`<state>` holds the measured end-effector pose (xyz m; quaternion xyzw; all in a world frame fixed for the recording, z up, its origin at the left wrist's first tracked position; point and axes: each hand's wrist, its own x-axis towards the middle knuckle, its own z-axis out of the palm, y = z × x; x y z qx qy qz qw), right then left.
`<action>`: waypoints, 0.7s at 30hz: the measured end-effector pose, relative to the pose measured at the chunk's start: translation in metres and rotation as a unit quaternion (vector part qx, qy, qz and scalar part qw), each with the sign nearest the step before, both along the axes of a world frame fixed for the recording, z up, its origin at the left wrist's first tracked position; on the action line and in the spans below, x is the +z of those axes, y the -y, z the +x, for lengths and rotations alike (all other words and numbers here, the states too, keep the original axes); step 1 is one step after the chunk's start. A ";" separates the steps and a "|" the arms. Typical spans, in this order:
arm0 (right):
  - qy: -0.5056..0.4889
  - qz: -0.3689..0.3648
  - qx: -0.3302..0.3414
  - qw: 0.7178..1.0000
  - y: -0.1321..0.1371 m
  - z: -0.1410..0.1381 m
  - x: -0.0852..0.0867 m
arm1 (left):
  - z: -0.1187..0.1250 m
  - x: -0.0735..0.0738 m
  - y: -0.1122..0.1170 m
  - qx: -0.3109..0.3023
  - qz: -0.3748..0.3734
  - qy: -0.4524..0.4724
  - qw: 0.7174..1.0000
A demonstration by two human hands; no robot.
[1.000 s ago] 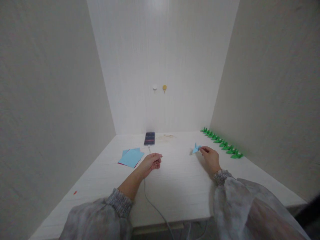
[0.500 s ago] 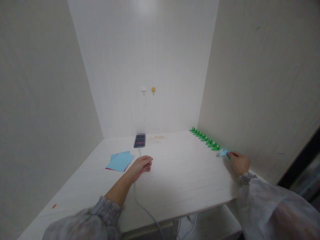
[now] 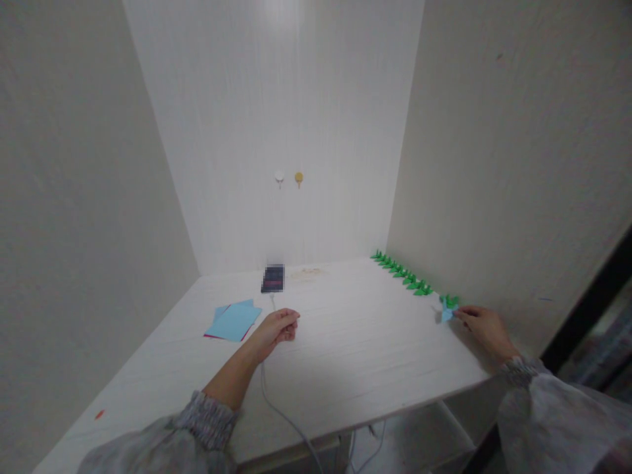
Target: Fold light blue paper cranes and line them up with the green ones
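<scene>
My right hand (image 3: pixel 484 327) pinches a small light-blue folded paper figure (image 3: pixel 446 315) at the near end of a row of several green folded paper figures (image 3: pixel 403 274) along the right wall. My left hand (image 3: pixel 276 326) rests on the white table (image 3: pixel 355 355) with its fingers loosely curled and nothing visible in them. It lies just right of a stack of light-blue paper sheets (image 3: pixel 233 320) with a pink sheet underneath.
A dark phone (image 3: pixel 273 278) lies at the back of the table, and its white cable (image 3: pixel 276 408) runs under my left forearm and over the front edge. Two small hooks (image 3: pixel 289 178) sit on the back wall. A red scrap (image 3: pixel 99 414) lies at front left.
My right hand carried the blue paper figure from the table's middle right to the near end of the green row by the wall. The left hand stayed put.
</scene>
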<state>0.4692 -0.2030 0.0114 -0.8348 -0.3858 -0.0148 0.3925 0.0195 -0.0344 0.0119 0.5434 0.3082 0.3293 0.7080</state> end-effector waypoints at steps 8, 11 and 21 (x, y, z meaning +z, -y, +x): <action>0.062 -0.082 0.010 0.995 -0.003 -0.008 0.003 | 0.001 0.001 0.001 0.001 0.008 0.004 1.000; 0.082 -0.093 -0.006 0.992 -0.009 0.003 0.014 | 0.003 0.000 -0.001 0.000 0.008 -0.003 1.000; 0.165 -0.149 -0.031 0.975 -0.053 0.044 0.030 | 0.011 -0.006 -0.010 -0.011 0.008 -0.003 1.000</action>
